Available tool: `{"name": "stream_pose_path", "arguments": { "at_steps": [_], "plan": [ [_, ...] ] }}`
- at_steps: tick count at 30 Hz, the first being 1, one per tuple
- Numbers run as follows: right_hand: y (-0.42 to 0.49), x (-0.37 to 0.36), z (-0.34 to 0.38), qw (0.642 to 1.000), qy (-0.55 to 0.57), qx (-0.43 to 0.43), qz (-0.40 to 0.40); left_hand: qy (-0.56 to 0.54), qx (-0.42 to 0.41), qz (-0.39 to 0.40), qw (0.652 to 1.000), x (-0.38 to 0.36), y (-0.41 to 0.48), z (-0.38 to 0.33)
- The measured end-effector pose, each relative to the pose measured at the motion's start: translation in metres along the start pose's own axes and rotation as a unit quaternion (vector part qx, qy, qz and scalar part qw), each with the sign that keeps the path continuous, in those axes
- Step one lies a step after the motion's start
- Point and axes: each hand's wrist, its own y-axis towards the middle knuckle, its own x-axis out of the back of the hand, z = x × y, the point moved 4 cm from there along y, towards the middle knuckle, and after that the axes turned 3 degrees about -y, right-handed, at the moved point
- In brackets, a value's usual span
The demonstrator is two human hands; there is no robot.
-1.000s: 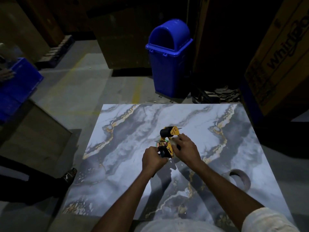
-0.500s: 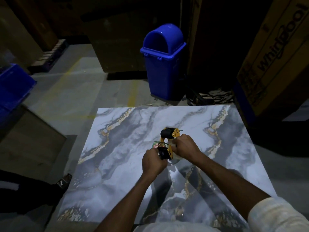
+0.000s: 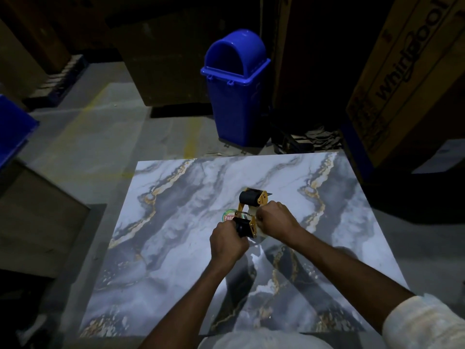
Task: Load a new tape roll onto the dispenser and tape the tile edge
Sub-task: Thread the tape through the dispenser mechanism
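A yellow and black tape dispenser point(image 3: 252, 200) is held above the middle of a large marble-patterned tile point(image 3: 176, 222). My left hand point(image 3: 227, 241) grips its black handle end from below. My right hand point(image 3: 275, 220) is closed on the dispenser's right side, over a clear tape roll point(image 3: 251, 215) that is mostly hidden by my fingers. A round green and red label point(image 3: 228, 216) shows at the roll's left face. The dispenser's black roller and blade point away from me.
A blue swing-lid bin point(image 3: 236, 89) stands on the concrete floor beyond the tile's far edge. A big cardboard appliance box point(image 3: 407, 79) leans at the right. A blue crate point(image 3: 12, 132) and a brown board point(image 3: 37, 217) lie to the left.
The camera has tilted and shifted, so the empty tape core at the tile's right is out of sight. Both hands keep their grip on the dispenser, which has barely moved.
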Motion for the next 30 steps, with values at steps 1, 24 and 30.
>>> {"name": "stream_pose_path", "arguments": {
  "at_steps": [1,24,30],
  "plan": [
    [0.0,-0.001,0.003,1.0,-0.002,-0.001,0.003,0.001,-0.003,0.003,1.0,-0.001,0.0,-0.001],
    [0.007,-0.001,0.005,0.993,-0.095,0.049,0.052,0.002,-0.028,0.004,1.0,-0.004,-0.007,-0.004],
    [0.006,-0.001,0.007,0.987,-0.139,0.055,0.053,-0.002,-0.03,0.007,1.0,-0.004,-0.01,-0.004]
  ]
}}
